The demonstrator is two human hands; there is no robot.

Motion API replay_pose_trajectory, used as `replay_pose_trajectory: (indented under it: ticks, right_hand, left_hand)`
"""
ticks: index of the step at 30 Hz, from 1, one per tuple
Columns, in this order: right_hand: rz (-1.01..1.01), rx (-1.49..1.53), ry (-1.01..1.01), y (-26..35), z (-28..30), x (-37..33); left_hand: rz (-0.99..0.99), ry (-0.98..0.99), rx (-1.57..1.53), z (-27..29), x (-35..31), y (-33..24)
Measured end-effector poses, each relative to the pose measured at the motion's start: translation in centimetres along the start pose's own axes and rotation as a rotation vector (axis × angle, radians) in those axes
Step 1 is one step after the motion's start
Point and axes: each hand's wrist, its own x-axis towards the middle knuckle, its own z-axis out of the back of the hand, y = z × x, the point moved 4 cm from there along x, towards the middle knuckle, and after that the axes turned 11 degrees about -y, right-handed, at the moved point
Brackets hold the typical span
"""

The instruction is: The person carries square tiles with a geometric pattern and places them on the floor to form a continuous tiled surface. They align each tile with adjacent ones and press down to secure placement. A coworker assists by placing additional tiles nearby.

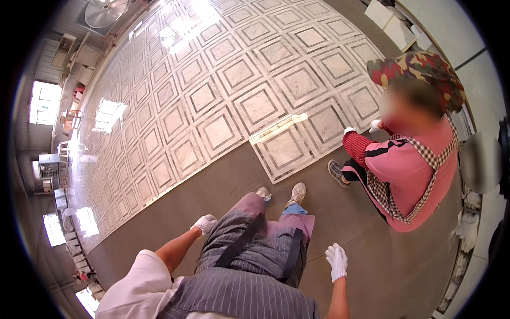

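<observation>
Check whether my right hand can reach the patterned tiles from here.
Probably not without stooping: the right hand is empty, but the patterned tiles lie on the floor past your shoes. Nothing visible blocks them.

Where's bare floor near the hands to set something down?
Gray floor looks open between the right hand and the crouching co-worker, and between the left hand and the edge of the patterned panel. Crowded: panel's near-right edge, by the co-worker's hands and slipper.

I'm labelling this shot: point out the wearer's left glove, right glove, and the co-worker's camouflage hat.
Left white glove [204, 224]: head view, middle of the hand.
Right white glove [337, 262]: head view, middle of the hand.
Camouflage hat [421, 72]: head view, patterned fabric.
</observation>
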Motion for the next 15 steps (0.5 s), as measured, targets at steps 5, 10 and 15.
replay_pose_trajectory:
  ticks: [5,10,15]
  right_hand:
    - [-0.158,0.086,-0.177,-14.0,1.5,-8.6]
    - [-0.137,-0.041,-0.202,-25.8,-6.8,-16.6]
    - [-0.053,-0.032,-0.208,-29.5,-11.4,-19.3]
  left_hand:
    - [-0.297,0.010,0.046,1.7,3.0,0.0]
    - [-0.445,-0.028,-0.035,4.1,7.3,-0.4]
    - [-0.559,-0.039,0.254,5.4,5.0,1.3]
